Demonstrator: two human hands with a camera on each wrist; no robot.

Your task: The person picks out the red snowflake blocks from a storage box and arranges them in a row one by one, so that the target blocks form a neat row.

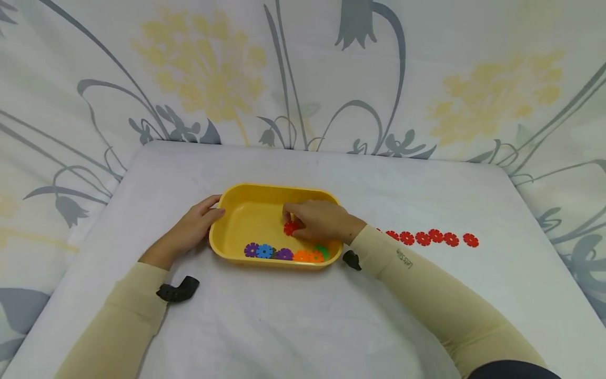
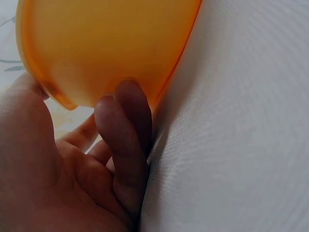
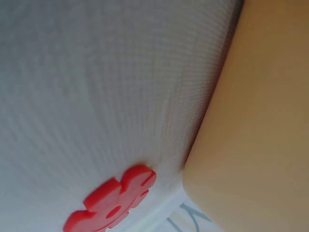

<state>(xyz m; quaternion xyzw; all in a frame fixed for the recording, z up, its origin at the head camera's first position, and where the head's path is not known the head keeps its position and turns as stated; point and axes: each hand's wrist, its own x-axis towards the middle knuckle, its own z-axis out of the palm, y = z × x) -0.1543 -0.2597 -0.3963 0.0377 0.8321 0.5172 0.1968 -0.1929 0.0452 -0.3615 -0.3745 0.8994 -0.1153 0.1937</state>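
Note:
A yellow plastic tray (image 1: 253,210) sits on the white-covered table. My left hand (image 1: 196,225) grips its left end, thumb at the rim and other fingers against the outer wall (image 2: 111,48). Inside the tray, toward the right, my right hand (image 1: 324,218) pinches a red flower-shaped disc (image 1: 290,228) between thumb and fingers. Along the tray's near side lie purple discs (image 1: 284,254), a blue disc (image 1: 264,251), orange discs (image 1: 303,256) and a green disc (image 1: 322,251). The right wrist view shows only the tray's outer wall (image 3: 256,121), not the right hand's fingers.
Right of the tray, several red flower discs (image 1: 423,238) lie in an uneven row on the white cloth (image 1: 284,321), partly behind the right forearm. One red disc (image 3: 113,203) lies close to the tray wall. A floral curtain (image 1: 303,79) stands behind the table.

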